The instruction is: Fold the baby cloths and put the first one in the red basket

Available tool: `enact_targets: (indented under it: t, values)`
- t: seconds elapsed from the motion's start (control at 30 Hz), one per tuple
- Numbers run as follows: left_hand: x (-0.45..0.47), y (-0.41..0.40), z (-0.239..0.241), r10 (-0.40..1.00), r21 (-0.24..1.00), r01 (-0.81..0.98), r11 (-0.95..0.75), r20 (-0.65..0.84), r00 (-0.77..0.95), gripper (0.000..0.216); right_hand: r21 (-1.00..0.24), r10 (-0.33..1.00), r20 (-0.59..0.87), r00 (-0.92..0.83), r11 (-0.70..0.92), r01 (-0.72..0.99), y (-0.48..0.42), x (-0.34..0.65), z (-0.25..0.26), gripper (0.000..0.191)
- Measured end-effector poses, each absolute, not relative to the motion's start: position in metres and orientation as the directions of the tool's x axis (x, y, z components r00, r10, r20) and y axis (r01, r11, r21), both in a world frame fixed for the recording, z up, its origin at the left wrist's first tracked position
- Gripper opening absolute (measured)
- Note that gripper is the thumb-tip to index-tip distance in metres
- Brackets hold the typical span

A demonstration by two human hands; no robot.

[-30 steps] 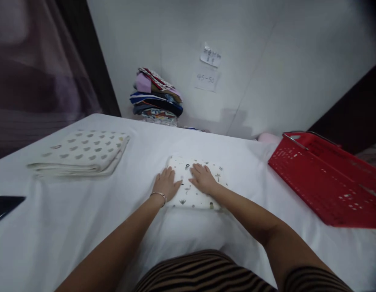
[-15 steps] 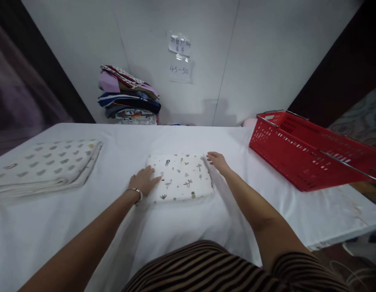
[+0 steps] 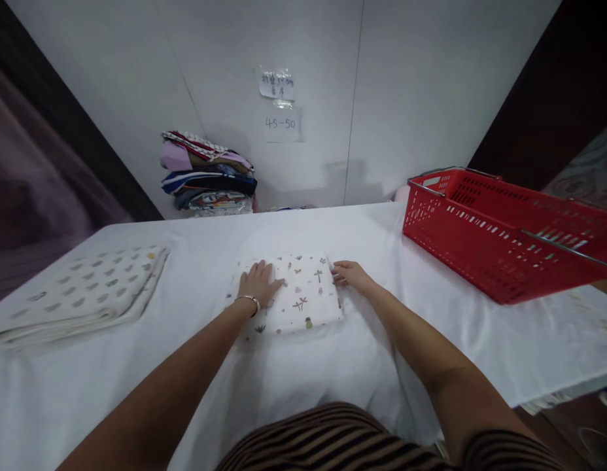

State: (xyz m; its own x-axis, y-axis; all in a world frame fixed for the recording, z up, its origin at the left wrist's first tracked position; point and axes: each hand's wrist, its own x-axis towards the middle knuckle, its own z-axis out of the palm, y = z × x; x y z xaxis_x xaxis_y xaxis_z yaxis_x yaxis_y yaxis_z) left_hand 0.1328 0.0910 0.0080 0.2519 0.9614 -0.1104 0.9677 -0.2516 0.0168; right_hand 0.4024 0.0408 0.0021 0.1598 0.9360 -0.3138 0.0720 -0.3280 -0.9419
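Observation:
A small folded white cloth with tiny printed figures (image 3: 303,297) lies in the middle of the table covered in white cloth (image 3: 362,235). My left hand (image 3: 258,284) rests flat on the cloth's left part, fingers stretched out; a thin bracelet circles that wrist. My right hand (image 3: 348,274) touches the cloth's right edge near its far corner, its fingers bent onto the edge.
A larger folded cloth with grey spots (image 3: 82,294) lies at the left. A red plastic basket (image 3: 500,229) stands at the right, near the table's edge. A stack of folded coloured fabrics (image 3: 205,173) sits against the white wall under paper notes (image 3: 278,104).
My left hand has slid from the cloth's left edge onto its top. My right hand went from the middle of the cloth to its right edge. The view has swung to the right.

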Motion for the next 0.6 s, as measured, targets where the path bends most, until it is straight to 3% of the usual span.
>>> enact_targets:
  t: [0.33,0.6]
  values:
    - [0.136,0.103,-0.008,0.961,0.034,0.964,-0.263,-0.078,0.265,0.073,-0.842,0.945,-0.180,0.273,-0.292,0.454,0.110,0.387,-0.005,0.046]
    - [0.131,0.103,-0.013,0.959,0.082,0.958,-0.275,-0.045,0.279,0.072,-0.684,0.951,0.004,0.311,-0.224,0.694,0.116,0.379,-0.018,0.038]
